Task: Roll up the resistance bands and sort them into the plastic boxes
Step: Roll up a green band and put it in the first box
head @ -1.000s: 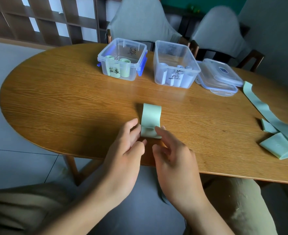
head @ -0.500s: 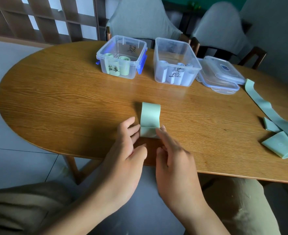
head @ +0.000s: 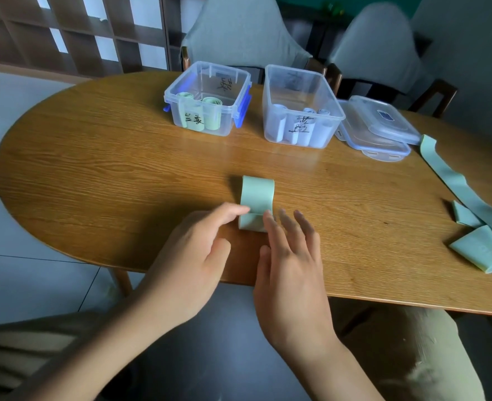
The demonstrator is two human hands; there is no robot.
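Right ahead of both hands, a pale green resistance band (head: 256, 199) lies folded into a short loop on the wooden tabletop (head: 100, 180), its near end flat and its far end arched up. The left hand (head: 192, 256) reaches to the loop's near left corner, its forefinger stretched out and touching that corner, the other fingers (head: 233, 211) loosely bent and holding nothing. The right hand (head: 289, 266) lies with its fingers straight and spread apart; the forefinger tip rests on the band's near right edge, while the remaining fingers lie off to the right of the band over bare wood.

Beyond the fingertips, well apart from the band, stand two clear plastic boxes: the left box (head: 208, 99), with blue clips, holds green rolls, and the right box (head: 301, 107) holds pale bluish-white rolls. Just right of that box two lids (head: 380, 125) are stacked. Far to the right of the right hand, a long green band (head: 453, 183) trails across the wood to a folded heap (head: 483, 247) near the tabletop's front edge.

The near edge of the tabletop runs under both palms, so the wrists hang off it. Open wood stretches to the left of the left hand up to the rounded end, and between the band and the boxes.
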